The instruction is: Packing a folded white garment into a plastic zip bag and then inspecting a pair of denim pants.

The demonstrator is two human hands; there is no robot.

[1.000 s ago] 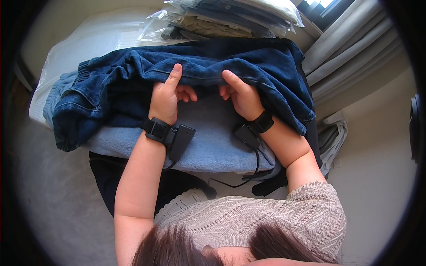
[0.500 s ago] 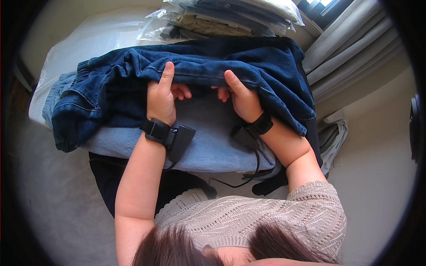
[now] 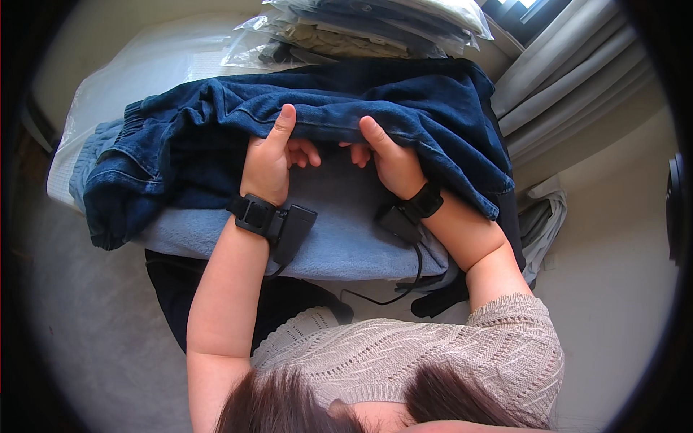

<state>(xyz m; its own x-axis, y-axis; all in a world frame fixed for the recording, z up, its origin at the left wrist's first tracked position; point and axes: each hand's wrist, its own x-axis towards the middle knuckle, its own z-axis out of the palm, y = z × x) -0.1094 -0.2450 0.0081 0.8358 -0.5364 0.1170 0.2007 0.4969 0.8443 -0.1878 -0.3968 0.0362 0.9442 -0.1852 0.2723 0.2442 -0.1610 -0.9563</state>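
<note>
Dark blue denim trousers (image 3: 317,97) lie crosswise in front of me, their gathered elastic waist at the left and a leg hem at the right. My left hand (image 3: 266,169) grips the near edge left of centre, thumb on top of the denim and fingers partly hidden beneath. My right hand (image 3: 398,167) has the same edge further right in a similar hold, thumb up, some curled fingertips showing below the cloth. Between the hands the edge is raised, with a shadowed gap over a soft grey-blue padded surface (image 3: 339,216).
Clothes in clear plastic bags (image 3: 361,32) are stacked at the far side. Lighter blue denim (image 3: 90,159) pokes out at the left beside a clear plastic sheet (image 3: 130,61). A grey curtain (image 3: 570,79) hangs at the right. A black cable (image 3: 375,299) trails from the wrist devices.
My left hand has shifted slightly to the right along the denim edge. My right hand and the trousers have barely moved.
</note>
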